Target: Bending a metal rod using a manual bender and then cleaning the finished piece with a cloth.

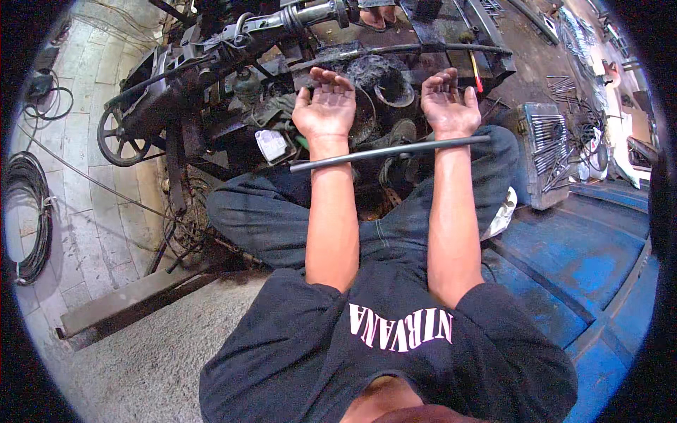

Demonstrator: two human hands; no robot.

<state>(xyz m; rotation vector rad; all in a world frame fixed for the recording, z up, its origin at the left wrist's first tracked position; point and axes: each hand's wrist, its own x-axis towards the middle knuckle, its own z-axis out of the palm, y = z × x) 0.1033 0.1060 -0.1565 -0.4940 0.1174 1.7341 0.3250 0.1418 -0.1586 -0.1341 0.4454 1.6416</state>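
Observation:
Both of my forearms reach forward with the palms turned up. My left hand (326,107) is open, its fingers slightly curled and nothing in it. Level with it, my right hand (449,106) is open and holds nothing either. A dark grey metal rod (391,151) rests across both wrists, its right end a little farther away than its left. Beyond and between the hands is a dark, grimy machine part with a round metal ring (395,95). A small white box (271,146) lies to the left of my left wrist.
A black machine with a handwheel (121,135) fills the far left. Several metal rods lie in a tray (530,120) at right, beside blue metal sheeting (571,257). A red-tipped yellow stick (474,69) is past my right hand. Coiled cable (32,215) lies far left; someone's feet (377,17) show at the top.

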